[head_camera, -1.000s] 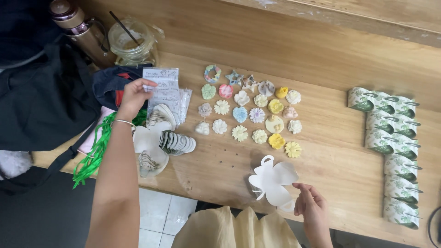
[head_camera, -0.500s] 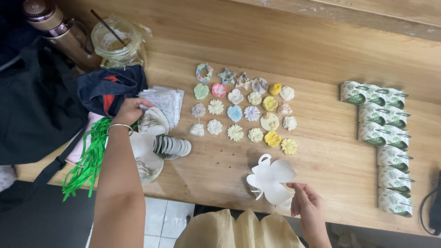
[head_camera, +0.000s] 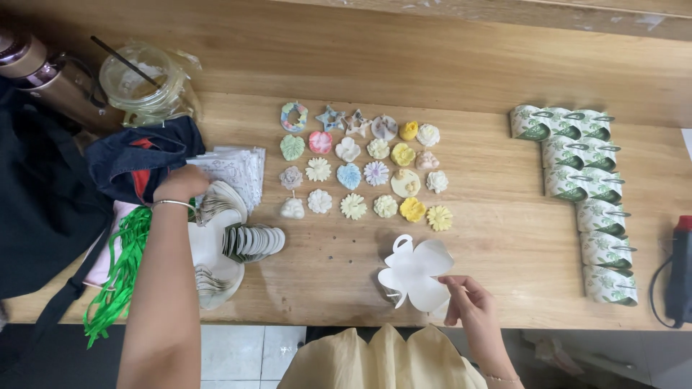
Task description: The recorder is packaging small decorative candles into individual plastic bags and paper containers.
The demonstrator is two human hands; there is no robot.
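My right hand (head_camera: 466,308) pinches the lower right edge of a white flower-shaped paper cut-out (head_camera: 417,274) lying flat near the table's front edge. My left hand (head_camera: 180,183), with a thin bracelet on the wrist, reaches to the left and rests on a stack of white paper cut-outs (head_camera: 223,209) beside clear printed packets (head_camera: 234,171). Whether its fingers grip a sheet is hidden. Between the two hands lie rows of small pastel flower-shaped pieces (head_camera: 364,173).
Several folded green-and-white paper boxes (head_camera: 582,169) line the right side. A dark bag (head_camera: 137,158), green ribbon strands (head_camera: 119,270), a plastic cup with a straw (head_camera: 140,81) and a metal bottle (head_camera: 47,75) crowd the left. A black tool (head_camera: 679,270) sits at the right edge.
My left hand has slid left and down from the printed packets onto the stack of cut-outs. My right hand keeps hold of the white cut-out.
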